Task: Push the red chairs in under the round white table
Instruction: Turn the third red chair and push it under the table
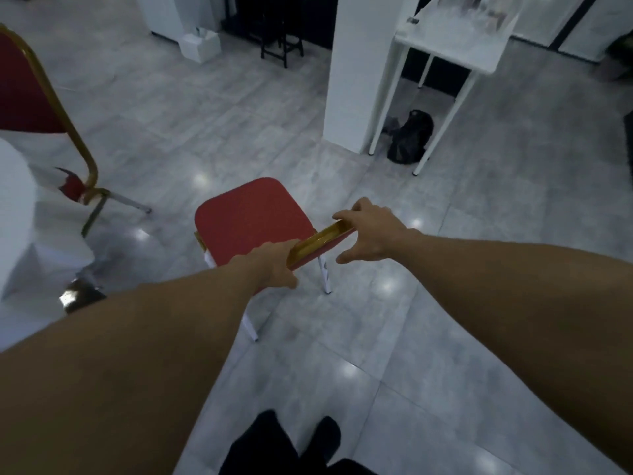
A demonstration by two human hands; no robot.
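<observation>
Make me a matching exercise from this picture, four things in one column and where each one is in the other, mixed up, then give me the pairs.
Things:
1. left hand
2. right hand
3. second red chair
4. black bag

Places:
A. under the white side table
B. far left, beside the white tablecloth
C. nearer end of the red chair's gold top rail
D. farther end of that rail

Pairs: 1-C, 2-D, 3-B, 4-A
</observation>
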